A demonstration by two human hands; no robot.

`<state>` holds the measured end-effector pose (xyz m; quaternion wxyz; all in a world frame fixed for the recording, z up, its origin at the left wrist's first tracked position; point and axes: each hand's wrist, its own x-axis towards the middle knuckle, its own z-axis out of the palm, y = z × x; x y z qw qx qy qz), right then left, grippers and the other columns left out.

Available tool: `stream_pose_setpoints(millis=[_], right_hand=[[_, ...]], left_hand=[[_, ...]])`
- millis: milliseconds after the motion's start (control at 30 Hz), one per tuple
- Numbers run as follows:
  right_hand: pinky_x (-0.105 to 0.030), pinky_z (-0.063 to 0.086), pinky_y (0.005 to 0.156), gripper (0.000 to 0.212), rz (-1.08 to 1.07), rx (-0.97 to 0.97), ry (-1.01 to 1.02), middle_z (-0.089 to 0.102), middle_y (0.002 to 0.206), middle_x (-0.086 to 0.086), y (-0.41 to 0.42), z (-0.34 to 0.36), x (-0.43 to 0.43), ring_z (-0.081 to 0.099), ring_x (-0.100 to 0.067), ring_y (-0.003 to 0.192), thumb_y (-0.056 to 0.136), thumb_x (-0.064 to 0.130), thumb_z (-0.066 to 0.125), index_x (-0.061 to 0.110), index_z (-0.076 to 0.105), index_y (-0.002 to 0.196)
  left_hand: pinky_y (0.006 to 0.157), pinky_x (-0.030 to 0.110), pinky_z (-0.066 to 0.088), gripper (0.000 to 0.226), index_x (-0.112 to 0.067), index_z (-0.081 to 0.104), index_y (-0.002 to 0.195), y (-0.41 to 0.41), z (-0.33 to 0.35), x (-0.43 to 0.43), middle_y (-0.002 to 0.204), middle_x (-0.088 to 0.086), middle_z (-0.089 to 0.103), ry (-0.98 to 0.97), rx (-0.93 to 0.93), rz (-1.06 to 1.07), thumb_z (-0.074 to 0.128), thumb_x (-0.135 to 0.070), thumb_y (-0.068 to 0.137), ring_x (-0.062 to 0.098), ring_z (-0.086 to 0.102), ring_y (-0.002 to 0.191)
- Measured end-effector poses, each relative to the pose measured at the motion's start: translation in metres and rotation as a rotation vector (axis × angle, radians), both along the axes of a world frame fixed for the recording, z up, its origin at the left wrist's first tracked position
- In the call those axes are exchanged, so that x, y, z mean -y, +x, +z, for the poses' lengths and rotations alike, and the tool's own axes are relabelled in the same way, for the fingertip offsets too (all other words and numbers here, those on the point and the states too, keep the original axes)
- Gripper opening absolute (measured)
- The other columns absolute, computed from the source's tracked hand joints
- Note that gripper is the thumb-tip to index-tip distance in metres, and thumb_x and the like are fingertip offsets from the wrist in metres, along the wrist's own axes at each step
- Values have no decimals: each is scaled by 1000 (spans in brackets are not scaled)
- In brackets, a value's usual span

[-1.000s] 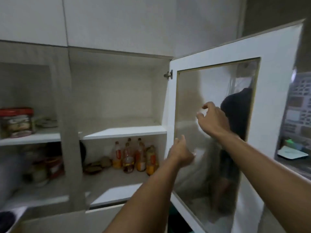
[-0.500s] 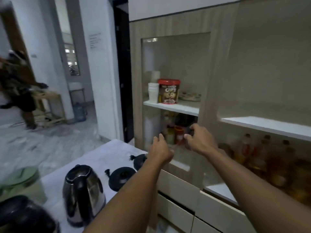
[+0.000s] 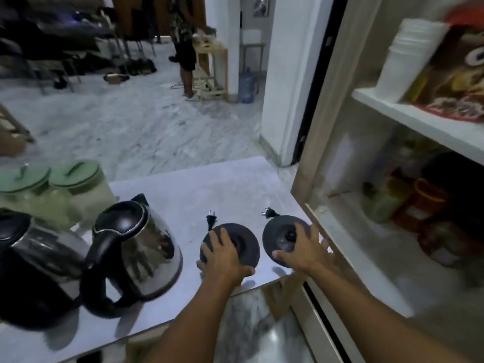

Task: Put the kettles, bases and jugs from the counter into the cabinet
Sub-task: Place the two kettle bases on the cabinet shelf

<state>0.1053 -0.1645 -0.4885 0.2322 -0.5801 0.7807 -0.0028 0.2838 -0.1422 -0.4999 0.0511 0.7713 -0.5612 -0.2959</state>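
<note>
Resting on the pale table (image 3: 230, 184), near its front edge: two round black kettle bases, side by side and apart. Left base (image 3: 243, 244): the left hand (image 3: 222, 260) lies over its near half, thumb and fingers curled around the rim, grip grasping the disc. Its black plug (image 3: 211, 218) lies on the table just behind it. Right base (image 3: 281, 238): the right hand (image 3: 306, 252) is spread flat on top, fingers splayed, thumb at the near rim; grip released, not closed around the disc. Its plug (image 3: 268, 213) points away at the far side.

Left of the bases: one steel kettle (image 3: 142, 250) with black lid and black handle, upright. Further left, at the frame edge: a second kettle (image 3: 34, 265), dark, blurred. Behind the kettles: two clear jugs with green lids (image 3: 74, 172), standing just beside each other; the left one (image 3: 22, 178) partly hidden.

Right of the table: the cabinet (image 3: 366, 231), open-fronted here. Upper shelf (image 3: 419, 121): a stack of white cups (image 3: 408, 58) and a red-lidded printed tub (image 3: 461, 72), touching or nearly so. Lower compartment: orange and dark containers (image 3: 429, 200), too blurred to identify.

Background: marble floor (image 3: 131, 121), a blue water bottle (image 3: 246, 86) by a wooden stand, a standing person (image 3: 184, 48).
</note>
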Motion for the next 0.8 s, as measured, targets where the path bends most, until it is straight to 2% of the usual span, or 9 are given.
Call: stream_pose_setpoints(millis=[67,133,267,433,533,633,800], right_hand=[[-65,22,114,119,1,-8,61,-14,166,-8,-4,-27,12,9,-48,148,64,76,69,42,0,155],[-69,16,114,130,-5,4,103,-24,163,-10,-7,-49,20,0,-51,148,59,77,71,44,-9,155],[-69,14,113,125,-36,54,62,-22,162,-10,-9,-74,25,-4,-52,147,56,71,73,43,-2,153],[-62,26,112,113,-15,39,-38,-11,162,-16,-11,-78,9,8,-50,144,62,66,70,39,7,152],[-57,35,110,113,-14,44,-56,-7,160,-18,-12,-76,-6,13,-51,142,64,64,74,36,11,153],[-53,42,104,109,-19,74,-74,2,156,-18,-11,-70,-15,21,-51,136,63,59,79,35,18,150],[-49,45,99,104,-83,112,-97,7,155,-17,-7,-60,-30,24,-50,135,61,54,83,36,24,145]], left_hand=[[117,62,15,137,-18,-15,154,-7,-20,5,163,11,-18,45,47,39,81,-56,65,40,-10,150],[117,63,10,146,-21,-22,153,-11,-36,9,161,11,-27,85,80,52,82,-62,58,41,-19,148],[116,63,5,152,-23,-24,152,-17,-57,9,159,11,-33,96,85,61,81,-70,51,42,-28,145],[119,60,6,152,-22,-17,153,-26,-64,-22,157,18,-33,98,180,-12,72,-81,47,49,-24,144],[119,57,14,138,-25,-8,153,-31,-63,-44,159,20,-27,85,246,-14,75,-74,54,52,-12,145],[110,55,29,125,-28,3,150,-29,-58,-51,160,17,-22,43,281,-8,78,-64,57,51,3,144],[99,53,41,122,-30,4,146,-26,-41,-53,157,17,-26,40,269,26,82,-56,55,50,9,140]])
